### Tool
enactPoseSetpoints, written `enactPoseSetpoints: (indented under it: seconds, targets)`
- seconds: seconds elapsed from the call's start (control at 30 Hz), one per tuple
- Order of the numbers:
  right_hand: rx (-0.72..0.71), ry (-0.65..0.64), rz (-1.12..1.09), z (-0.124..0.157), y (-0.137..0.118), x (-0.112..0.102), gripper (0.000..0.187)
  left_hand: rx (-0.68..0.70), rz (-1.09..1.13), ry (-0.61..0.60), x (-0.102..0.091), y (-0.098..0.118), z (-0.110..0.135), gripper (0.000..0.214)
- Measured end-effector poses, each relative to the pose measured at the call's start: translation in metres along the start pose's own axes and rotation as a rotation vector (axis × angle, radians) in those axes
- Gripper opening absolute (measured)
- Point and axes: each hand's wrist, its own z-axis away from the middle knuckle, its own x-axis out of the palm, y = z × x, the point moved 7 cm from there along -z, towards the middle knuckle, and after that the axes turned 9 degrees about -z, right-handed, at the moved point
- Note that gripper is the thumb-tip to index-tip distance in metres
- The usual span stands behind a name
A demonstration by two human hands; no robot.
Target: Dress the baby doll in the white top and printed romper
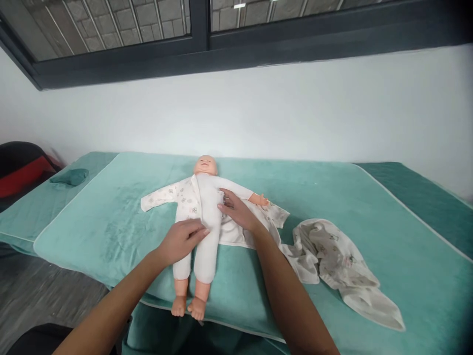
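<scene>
A baby doll [205, 166] lies on its back on a teal padded table [314, 187], head toward the wall. It wears a white bodysuit, and a printed white garment [181, 197] covers one arm and lies open beneath it. My left hand [182, 240] rests on the doll's hip, fingers together and flat on the garment edge. My right hand [236, 209] lies on the doll's chest and side, its fingers pressed on the cloth. Whether either hand pinches the fabric is unclear.
A crumpled printed white cloth [340, 261] lies on the table to the right of the doll. A small dark green bundle [70, 176] sits at the far left on a lower teal surface. A red and black object [22, 172] stands at the left edge. A white wall rises behind.
</scene>
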Motion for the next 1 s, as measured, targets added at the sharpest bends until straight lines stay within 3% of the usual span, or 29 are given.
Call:
enactPoseSetpoints:
  seconds: [0.03, 0.1, 0.2, 0.37, 0.43, 0.57, 0.73, 0.83, 0.93, 1.0]
  targets:
    - [-0.009, 0.010, -0.002, 0.000, -0.002, 0.001, 0.064, 0.016, -0.024, 0.036, -0.003, 0.004, -0.006, 0.037]
    - [-0.025, 0.061, 0.015, 0.001, -0.007, -0.001, 0.059, -0.018, -0.098, 0.218, -0.016, -0.001, -0.023, 0.035]
    - [-0.016, 0.234, 0.089, 0.003, -0.012, -0.022, 0.043, -0.031, -0.204, 0.405, -0.025, -0.015, -0.053, 0.026]
    - [0.020, 0.837, 0.342, 0.026, -0.018, -0.102, 0.033, 0.056, -0.283, 0.295, -0.004, -0.013, -0.105, 0.034]
    - [0.084, 0.935, 0.402, 0.031, -0.011, -0.120, 0.035, 0.091, -0.320, 0.235, 0.004, -0.001, -0.121, 0.032]
    - [0.155, 0.835, 0.207, 0.021, 0.010, -0.123, 0.039, 0.152, -0.434, 0.106, 0.021, 0.028, -0.148, 0.029]
    - [-0.097, 0.898, -0.431, 0.028, -0.001, -0.131, 0.025, 0.189, -0.636, -0.037, 0.052, 0.052, -0.171, 0.049]
    - [-0.180, 0.758, -0.714, 0.027, -0.011, -0.132, 0.032, 0.282, -0.659, -0.065, 0.062, 0.061, -0.179, 0.052]
    - [-0.092, 0.666, -0.655, 0.025, -0.011, -0.129, 0.034, 0.331, -0.710, -0.068, 0.059, 0.064, -0.183, 0.040]
    - [0.056, 0.727, -0.374, 0.028, -0.005, -0.133, 0.028, 0.351, -0.765, -0.045, 0.051, 0.065, -0.182, 0.035]
